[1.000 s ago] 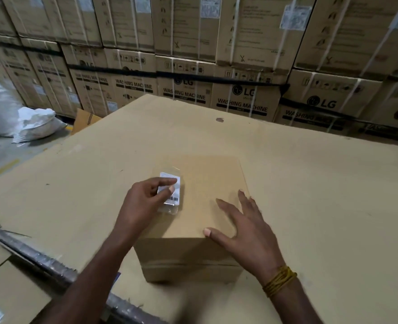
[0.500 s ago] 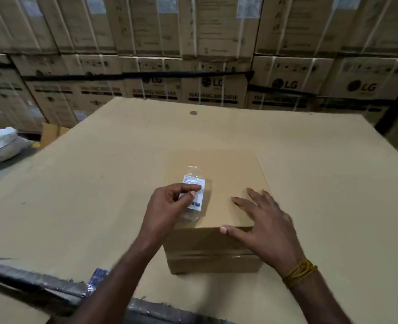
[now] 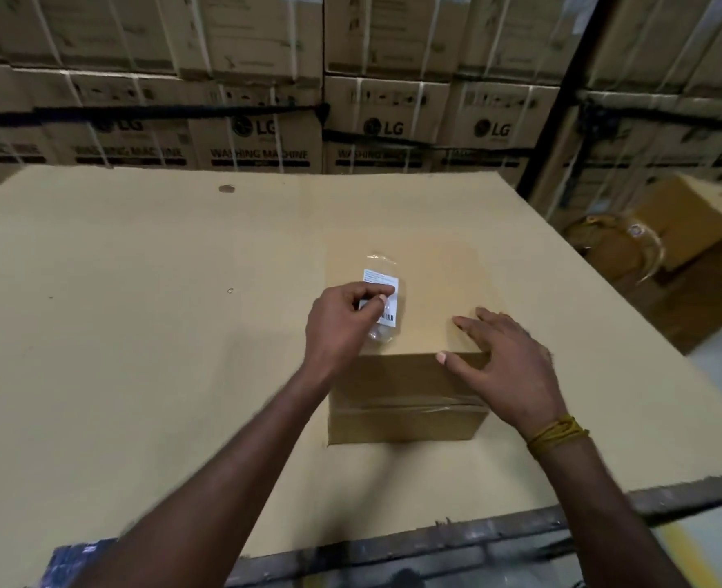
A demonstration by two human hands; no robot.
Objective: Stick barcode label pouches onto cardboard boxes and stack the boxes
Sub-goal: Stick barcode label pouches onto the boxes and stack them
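A small brown cardboard box (image 3: 427, 290) stands on a large sheet of cardboard (image 3: 138, 311) that serves as the work surface. On the left part of the box top lies a clear pouch with a white barcode label (image 3: 384, 290). My left hand (image 3: 340, 324) has its fingers curled and pinches the pouch at its lower left, with fingertips on the label. My right hand (image 3: 503, 358) lies flat with spread fingers on the near right corner of the box top, the thumb at the front edge.
Stacked washing-machine cartons (image 3: 266, 133) form a wall behind the work surface. An open brown box (image 3: 686, 231) with clear plastic strapping stands lower down at the right. A dark metal edge (image 3: 435, 545) runs along the near side.
The view has swung to the right, so the box sits more to the right. My left hand has curled tighter over the pouch. My right hand stays flat on the box top.
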